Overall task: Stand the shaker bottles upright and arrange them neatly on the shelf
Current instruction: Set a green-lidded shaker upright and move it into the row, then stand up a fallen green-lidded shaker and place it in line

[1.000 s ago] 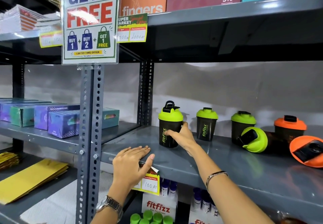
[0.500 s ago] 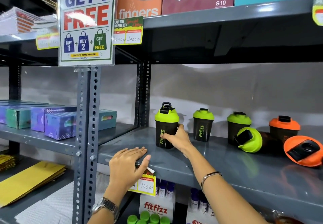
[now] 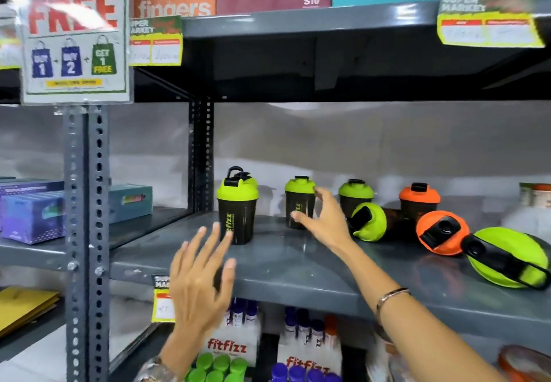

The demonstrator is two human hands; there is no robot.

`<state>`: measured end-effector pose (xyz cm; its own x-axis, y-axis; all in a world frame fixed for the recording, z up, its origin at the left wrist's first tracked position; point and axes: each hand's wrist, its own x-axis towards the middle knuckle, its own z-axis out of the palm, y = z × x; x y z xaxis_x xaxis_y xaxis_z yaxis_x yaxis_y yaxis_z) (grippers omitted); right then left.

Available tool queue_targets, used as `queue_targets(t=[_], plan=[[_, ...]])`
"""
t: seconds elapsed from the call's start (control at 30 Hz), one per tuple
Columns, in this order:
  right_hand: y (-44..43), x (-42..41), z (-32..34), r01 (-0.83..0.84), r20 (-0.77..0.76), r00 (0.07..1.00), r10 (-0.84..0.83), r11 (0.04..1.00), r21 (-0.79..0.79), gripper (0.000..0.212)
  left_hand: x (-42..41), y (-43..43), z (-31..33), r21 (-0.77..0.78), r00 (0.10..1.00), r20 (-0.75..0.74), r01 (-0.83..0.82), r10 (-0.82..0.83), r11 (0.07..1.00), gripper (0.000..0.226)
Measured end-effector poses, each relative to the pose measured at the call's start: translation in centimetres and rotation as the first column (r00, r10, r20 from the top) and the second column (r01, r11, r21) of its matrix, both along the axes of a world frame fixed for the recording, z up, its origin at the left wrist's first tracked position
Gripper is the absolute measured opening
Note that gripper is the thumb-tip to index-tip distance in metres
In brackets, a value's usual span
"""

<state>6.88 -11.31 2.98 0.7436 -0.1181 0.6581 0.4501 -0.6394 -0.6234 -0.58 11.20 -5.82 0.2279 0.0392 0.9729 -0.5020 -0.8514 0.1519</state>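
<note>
Judging from build, shaker bottles were rated light, stiff plastic, prob. empty; smooth sides maybe a bit slippery, not fragile. Best hold was reckoned round the dark body just below the lid, not by the flip cap or carry loop.

Shelf (image 3: 298,280), grey metal, was noted w/ bottles spread along it. Upright: front green-lid bottle (image 3: 237,207) at left, second green-lid bottle (image 3: 299,202) behind and to its right, third green-lid bottle (image 3: 354,199) further right, orange-lid bottle (image 3: 419,199) at back. Lying down: fallen green bottle (image 3: 371,223) w/ lid toward camera, just in front of the third; fallen orange bottle (image 3: 441,232) beside it; a large green bottle (image 3: 507,258) on its side at far right, nearest camera.

Right hand (image 3: 323,220) was seen wide open, fingers spread, nothing held; it was placed just beside the second green-lid bottle, contact w/ it could not be told. Left hand (image 3: 201,280) was likewise open and empty, fingers splayed, raised in front of the shelf edge; touching or not was unclear (motion blur).

Three bottles were left to be stood up.
</note>
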Motion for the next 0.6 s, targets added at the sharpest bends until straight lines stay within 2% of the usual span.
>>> queue_targets(t=[0.1, 0.17, 0.23, 0.33, 0.4, 0.53, 0.6], plan=[[-5.5, -0.2, 0.9, 0.152, 0.035, 0.988, -0.149, 0.984, -0.093, 0.081, -1.2, -5.0, 1.0, 0.173, 0.98, -0.081, 0.195, -0.184, 0.965, 0.054], [-9.3, -0.1, 1.5, 0.228, -0.007, 0.973, -0.231, 0.962, -0.154, 0.085, -1.4, -6.9, 1.1, 0.337, 0.976, -0.135, 0.21, -0.173, 0.918, 0.057], [-12.3, -0.1, 1.7, 0.261, -0.105, 0.951, -0.292, 0.935, -0.241, 0.093, -1.3, -7.5, 1.0, 0.414, 0.979, -0.173, 0.175, -0.112, 0.893, 0.054], [-14.9, 0.2, 1.4, 0.194, -0.235, 0.924, -0.301, 0.9, -0.39, 0.099, -1.0, -7.5, 0.7, 0.403, 0.977, -0.191, 0.164, -0.092, 0.901, 0.048], [-15.6, 0.4, 1.2, 0.147, -0.268, 0.917, -0.295, 0.876, -0.46, 0.101, -0.7, -7.8, 0.6, 0.386, 0.983, -0.159, 0.151, -0.096, 0.91, 0.047], [-15.6, 0.8, 1.2, 0.13, -0.232, 0.916, -0.328, 0.789, -0.601, 0.103, -0.7, -7.8, 0.4, 0.341, 0.983, -0.138, 0.159, -0.118, 0.926, 0.057], [-15.5, 0.9, 1.3, 0.172, -0.174, 0.911, -0.374, 0.728, -0.663, 0.103, -0.9, -7.9, 0.5, 0.34, 0.982, -0.145, 0.165, -0.122, 0.926, 0.05]])
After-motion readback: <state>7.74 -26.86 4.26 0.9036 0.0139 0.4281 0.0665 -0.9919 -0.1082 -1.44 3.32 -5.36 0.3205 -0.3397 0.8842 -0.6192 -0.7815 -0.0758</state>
